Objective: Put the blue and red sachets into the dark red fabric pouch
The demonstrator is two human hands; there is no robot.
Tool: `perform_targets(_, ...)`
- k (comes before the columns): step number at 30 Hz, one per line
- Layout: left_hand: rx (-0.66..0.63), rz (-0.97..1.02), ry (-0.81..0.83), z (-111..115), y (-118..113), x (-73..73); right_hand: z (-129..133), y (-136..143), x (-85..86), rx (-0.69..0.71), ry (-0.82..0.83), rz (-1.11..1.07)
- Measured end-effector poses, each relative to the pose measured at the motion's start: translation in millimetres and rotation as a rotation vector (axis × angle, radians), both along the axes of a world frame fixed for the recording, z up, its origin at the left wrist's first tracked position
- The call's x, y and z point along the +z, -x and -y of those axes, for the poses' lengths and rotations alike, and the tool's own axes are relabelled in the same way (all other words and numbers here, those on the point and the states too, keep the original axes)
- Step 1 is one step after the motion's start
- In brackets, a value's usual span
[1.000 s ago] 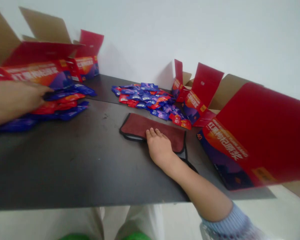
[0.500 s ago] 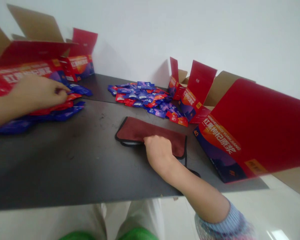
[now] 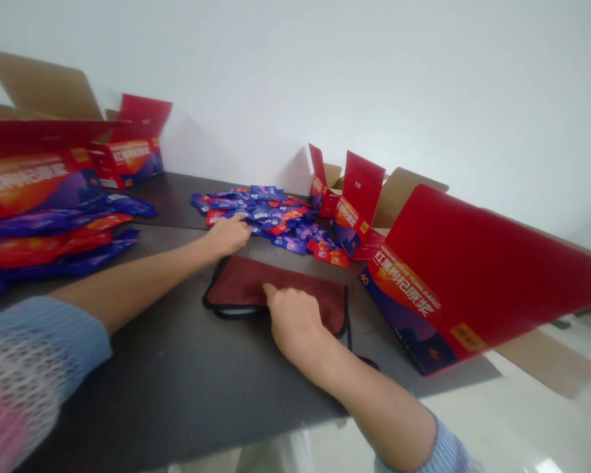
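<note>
The cloth (image 3: 246, 282), brown with black edging, lay folded on the dark table (image 3: 177, 387), well back from the front edge. The right hand (image 3: 295, 322) rested on its near side, forefinger stretched out and the other fingers curled under; whether they pinched the fabric could not be told.

The left hand (image 3: 229, 235) reached past the cloth's far left corner to the near edge of the pile (image 3: 276, 213) of blue and red sachets. A finger stretched onto it, but whether the hand gripped a sachet could not be told.

Only a narrow strip of table showed between pile and cloth. The widest bare stretch ran from the cloth to the front edge and off to the left, crossed by the left forearm. More bare table parted the pile from the left sachets (image 3: 49, 246), heaped before the left box (image 3: 34, 180); the back box (image 3: 132, 161) stood by the wall (image 3: 251, 85).

On the right, the pile's edge met the middle box (image 3: 349, 217). The big box (image 3: 473, 263) left a slim gap beside the cloth, and its flap (image 3: 546, 358) stuck out past the table's edge, over the floor (image 3: 502, 427).
</note>
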State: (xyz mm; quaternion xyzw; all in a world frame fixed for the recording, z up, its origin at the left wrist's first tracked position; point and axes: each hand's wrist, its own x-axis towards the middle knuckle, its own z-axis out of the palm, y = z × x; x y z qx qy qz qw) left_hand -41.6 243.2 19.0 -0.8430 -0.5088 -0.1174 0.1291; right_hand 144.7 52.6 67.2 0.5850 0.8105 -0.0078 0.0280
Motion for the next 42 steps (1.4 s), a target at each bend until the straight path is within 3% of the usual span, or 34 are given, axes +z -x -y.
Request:
perform_targets(5, 0.043, -0.076, -0.046, -1.9, -19.4, -9.1, 1.9, 1.1, -2.4, 0.044, 0.029, -0.019)
perform_targets(8, 0.122, 0.059, -0.036, 14.4, -11.9, -2.9, -4.3, -3.9, -6.9, 0.053, 0.021, -0.075)
perform_targets(11, 0.151, 0.312, 0.017, 37.4, 7.5, 1.1, -29.5, -23.0, -11.2, -0.003, -0.051, -0.246)
perform_targets(16, 0.191, 1.033, 0.53, 80.5, 35.4, 2.6, -93.6, -70.8, -22.9, -0.155, -0.205, -0.811)
perform_targets(19, 0.279, 1.312, 0.818, 106.9, 38.5, 4.6, -103.5, -75.0, -33.9, -0.257, -0.196, -1.005)
perform_targets(21, 0.318, 1.354, 0.934, 122.2, 35.6, 4.6, -91.1, -62.1, -38.3, -0.265, -0.218, -0.982)
perform_targets(24, 0.322, 1.343, 0.907, 138.3, 27.0, 1.5, -60.6, -32.3, -39.0, -0.187, -0.152, -0.808)
perform_targets(26, 0.27, 1.313, 0.898, 144.3, 20.4, -0.6, -45.7, -16.6, -38.2, -0.166, -0.12, -0.684)
perform_targets(29, 0.177, 1.293, 1.018, 147.6, 13.4, 0.5, -41.7, -9.6, -40.5, -0.205, -0.143, -0.594)
perform_targets(35, 0.281, 1.383, 1.18, 136.3, 15.9, 11.4, -64.1, -26.2, -52.1, -0.135, -0.253, -0.906)
perform_targets(38, 0.315, 1.342, 1.268, 124.9, 22.1, 8.9, -67.1, -29.5, -49.7, -0.171, -0.277, -1.038)
perform_targets(42, 0.342, 1.314, 1.232, 115.5, 25.2, -0.9, -53.7, -24.7, -42.9, -0.167, -0.247, -0.912)
